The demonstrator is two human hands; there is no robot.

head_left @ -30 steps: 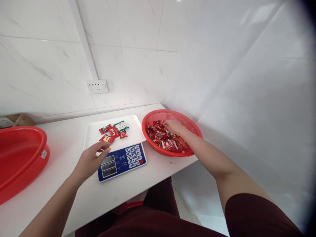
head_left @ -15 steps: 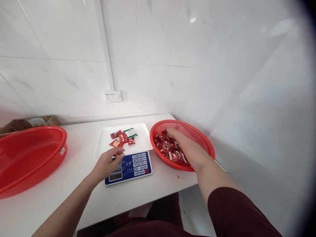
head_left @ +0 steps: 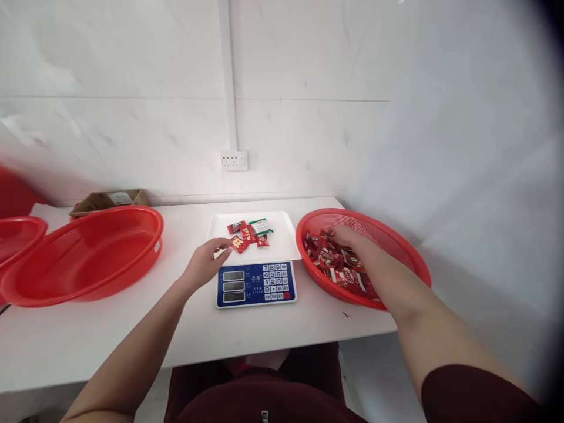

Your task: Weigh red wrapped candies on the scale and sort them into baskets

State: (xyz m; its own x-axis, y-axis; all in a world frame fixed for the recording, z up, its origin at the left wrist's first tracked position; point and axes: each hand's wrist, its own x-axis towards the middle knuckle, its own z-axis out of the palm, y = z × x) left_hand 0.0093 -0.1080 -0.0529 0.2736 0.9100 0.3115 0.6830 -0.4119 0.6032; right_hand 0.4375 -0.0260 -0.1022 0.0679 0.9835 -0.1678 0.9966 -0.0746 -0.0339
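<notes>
My left hand [head_left: 208, 262] is over the near left edge of the white scale tray [head_left: 282, 255]. Its thumb and index finger are a little apart, with the tips at the edge of a red snack packet [head_left: 239, 244]. Beside that packet lie several more red ones and a white-and-green packet [head_left: 261, 226]. My right hand [head_left: 346, 235] reaches into the red mesh basket [head_left: 408, 258], among many small red packets [head_left: 330, 258]. Its fingers are hidden there. In front of the tray is the scale's blue keypad panel [head_left: 257, 285].
Two red plastic basins stand on the left, the nearer a large one [head_left: 88, 258], the other [head_left: 20, 232] cut off by the frame. Behind them is a cardboard box [head_left: 110, 201]. A small scrap [head_left: 346, 315] lies near the table's front edge. A socket [head_left: 234, 160] is on the wall.
The view has turned left, showing more of the basins. My left hand has moved forward from over the panel to the red packet on the tray. My right hand stays in the basket.
</notes>
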